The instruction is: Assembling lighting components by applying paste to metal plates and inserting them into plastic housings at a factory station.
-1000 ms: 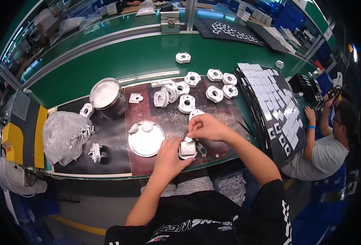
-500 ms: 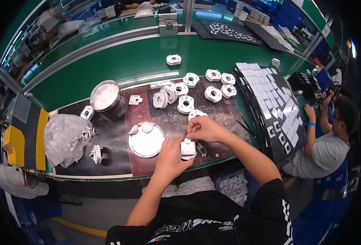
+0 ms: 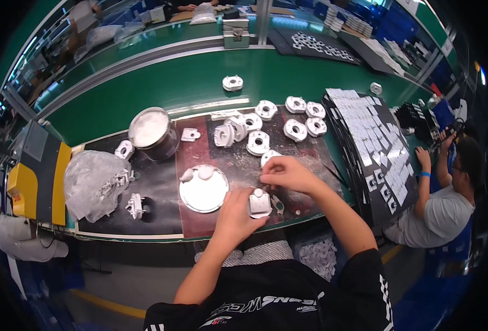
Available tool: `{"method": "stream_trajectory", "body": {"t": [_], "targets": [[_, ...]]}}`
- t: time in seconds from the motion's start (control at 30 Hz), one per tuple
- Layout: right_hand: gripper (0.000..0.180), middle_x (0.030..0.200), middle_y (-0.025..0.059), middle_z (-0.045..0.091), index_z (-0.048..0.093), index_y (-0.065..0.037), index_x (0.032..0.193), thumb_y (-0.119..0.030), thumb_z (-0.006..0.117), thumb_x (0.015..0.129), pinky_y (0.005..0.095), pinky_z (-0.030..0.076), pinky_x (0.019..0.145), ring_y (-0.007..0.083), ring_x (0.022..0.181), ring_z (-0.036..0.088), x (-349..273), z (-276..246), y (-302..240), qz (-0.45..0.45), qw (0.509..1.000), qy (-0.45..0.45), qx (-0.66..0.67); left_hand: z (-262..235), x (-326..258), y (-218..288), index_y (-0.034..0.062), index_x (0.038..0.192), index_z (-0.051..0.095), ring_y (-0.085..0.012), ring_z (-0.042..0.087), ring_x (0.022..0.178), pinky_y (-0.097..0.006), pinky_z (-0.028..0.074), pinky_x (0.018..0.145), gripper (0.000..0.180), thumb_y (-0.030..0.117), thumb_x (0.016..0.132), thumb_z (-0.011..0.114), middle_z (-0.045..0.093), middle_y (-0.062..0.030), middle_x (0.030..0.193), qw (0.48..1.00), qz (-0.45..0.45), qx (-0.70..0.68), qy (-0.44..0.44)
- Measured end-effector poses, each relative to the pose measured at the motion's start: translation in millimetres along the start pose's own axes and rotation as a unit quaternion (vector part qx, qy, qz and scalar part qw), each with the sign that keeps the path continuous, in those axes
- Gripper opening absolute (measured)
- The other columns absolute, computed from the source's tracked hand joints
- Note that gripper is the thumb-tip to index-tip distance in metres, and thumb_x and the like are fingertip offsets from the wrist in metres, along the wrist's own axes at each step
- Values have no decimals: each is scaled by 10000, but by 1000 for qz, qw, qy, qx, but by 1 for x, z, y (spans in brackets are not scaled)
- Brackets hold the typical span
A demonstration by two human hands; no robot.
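Head view: white block (image 3: 260, 207) pinched by my left fingers (image 3: 242, 196), nearer hand; long axis points away; my right fingers (image 3: 272, 170) bunched just beyond, cannot tell if holding anything.

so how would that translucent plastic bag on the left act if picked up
The translucent plastic bag would likely sag and crumple, as its film looks thin and wrinkled. Its weight may swing rightward, since small white parts bunch at that side.

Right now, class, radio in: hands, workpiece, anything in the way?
Left hand holds white square part. Right hand apart from it, contents unclear. White round part beyond right hand.
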State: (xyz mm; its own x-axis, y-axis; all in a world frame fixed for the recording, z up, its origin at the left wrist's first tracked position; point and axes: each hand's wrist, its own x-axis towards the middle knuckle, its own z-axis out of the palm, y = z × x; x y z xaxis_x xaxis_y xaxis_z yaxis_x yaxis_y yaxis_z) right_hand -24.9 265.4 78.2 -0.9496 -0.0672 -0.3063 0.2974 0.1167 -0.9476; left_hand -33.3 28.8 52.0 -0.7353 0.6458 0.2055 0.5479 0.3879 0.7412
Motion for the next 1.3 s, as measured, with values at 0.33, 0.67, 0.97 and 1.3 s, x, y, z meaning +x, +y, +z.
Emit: {"method": "stream_trajectory", "body": {"t": [0.33,0.67,0.97,1.3], "targets": [[113,832,43,721,660,-68,983,-174,678,1019,195,405,525,66,633,589,-74,35,68,-10,973,175,152,-151,-9,-8,24,1245,644,-374,627,1145,-454,504,999,756,291,613,963,671,-170,1206,994,44,36,99],[77,788,18,667,669,24,898,4,737,928,203,466,595,45,662,587,-81,74,103,-153,931,315,-103,-345,112,-173,-39,1291,678,-331,700,1106,-403,543,982,840,385,617,946,724,-202,1222,950,-146,184,207],[78,697,46,620,721,-24,931,-22,781,881,283,418,505,121,534,492,-80,88,62,-248,869,356,-238,-346,193,-344,-13,1156,760,-315,758,974,-391,592,906,797,429,526,964,780,-182,1071,945,-221,198,135],[84,710,79,619,717,-39,926,-19,776,870,304,454,526,186,539,531,-78,91,56,-198,873,362,-262,-371,230,-383,-82,1446,545,-331,675,1210,-411,543,1033,1132,481,576,1001,659,-258,1351,956,-245,148,68]]}}
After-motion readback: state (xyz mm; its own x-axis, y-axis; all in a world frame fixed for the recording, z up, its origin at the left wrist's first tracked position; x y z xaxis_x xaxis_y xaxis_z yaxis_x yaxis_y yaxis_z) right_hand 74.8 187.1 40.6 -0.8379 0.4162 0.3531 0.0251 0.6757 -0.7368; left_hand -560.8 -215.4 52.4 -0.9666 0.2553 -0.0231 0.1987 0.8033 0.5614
